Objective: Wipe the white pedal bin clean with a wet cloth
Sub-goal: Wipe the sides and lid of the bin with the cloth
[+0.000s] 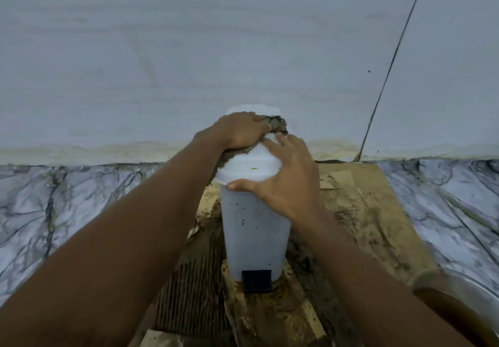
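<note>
The white pedal bin point(253, 238) stands upright on dirty cardboard, its body flecked with dark spots and its black pedal point(256, 280) facing me. My left hand point(240, 130) presses a dirty grey-brown wet cloth point(276, 125) onto the far left of the lid point(248, 167), fingers curled over the cloth. My right hand point(286, 179) lies spread on the lid's right side, thumb hooked under the front rim, fingers straight. A small yellow speck sits on the lid top.
Soiled cardboard sheets point(364, 206) cover the marble-pattern floor point(67, 211) under the bin. A pale wall point(189, 49) rises right behind it. A metal bowl of brown water point(464, 311) sits at the lower right.
</note>
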`<action>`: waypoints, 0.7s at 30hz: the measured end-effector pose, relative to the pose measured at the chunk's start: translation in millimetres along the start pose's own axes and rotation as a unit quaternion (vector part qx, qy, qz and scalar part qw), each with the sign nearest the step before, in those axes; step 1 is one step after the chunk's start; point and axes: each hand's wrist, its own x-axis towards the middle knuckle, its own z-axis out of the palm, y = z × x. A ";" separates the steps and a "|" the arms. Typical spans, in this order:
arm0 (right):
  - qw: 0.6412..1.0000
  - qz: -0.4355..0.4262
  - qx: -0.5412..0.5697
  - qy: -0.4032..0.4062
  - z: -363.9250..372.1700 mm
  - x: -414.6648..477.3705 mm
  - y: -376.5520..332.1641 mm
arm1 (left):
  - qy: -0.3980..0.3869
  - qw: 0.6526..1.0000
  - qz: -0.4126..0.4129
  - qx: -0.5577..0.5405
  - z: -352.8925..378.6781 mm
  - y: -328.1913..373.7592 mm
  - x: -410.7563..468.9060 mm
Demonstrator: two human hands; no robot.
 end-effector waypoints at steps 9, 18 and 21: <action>0.987 -0.079 0.127 -0.065 5.8 -71.9 18.8 | 0.085 0.993 0.059 0.051 46.5 -26.2 -74.3; 0.975 -0.103 0.108 -0.167 -32.4 -82.4 30.9 | 0.037 0.991 0.099 -0.082 52.2 -15.5 -155.6; 0.981 -0.092 0.080 -0.149 -35.3 -84.3 31.9 | -0.017 0.992 0.101 -0.070 43.7 -26.2 -170.8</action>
